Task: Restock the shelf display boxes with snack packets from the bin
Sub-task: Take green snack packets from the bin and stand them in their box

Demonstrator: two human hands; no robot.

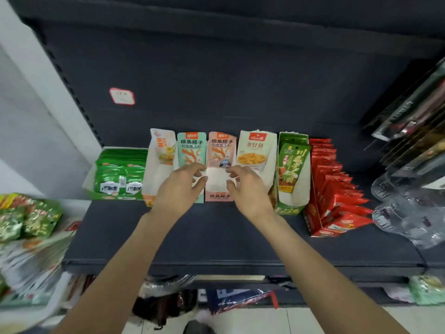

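Dark shelf point(216, 232) carrying a row of display boxes, with the left hand point(179, 189) and right hand point(249, 189), fingers loosely curled and holding nothing, flanking the pink display box point(219, 189), apparently just stocked; next, fetching more packets from the bin, unseen

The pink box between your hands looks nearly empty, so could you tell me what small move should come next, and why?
Probably draw both hands back and reach for packets for the pink box. Its bare white floor shows in front of the packet at its back. The left hand and right hand flank it with curled fingers that seem to hold nothing, while the green box and red box look full.
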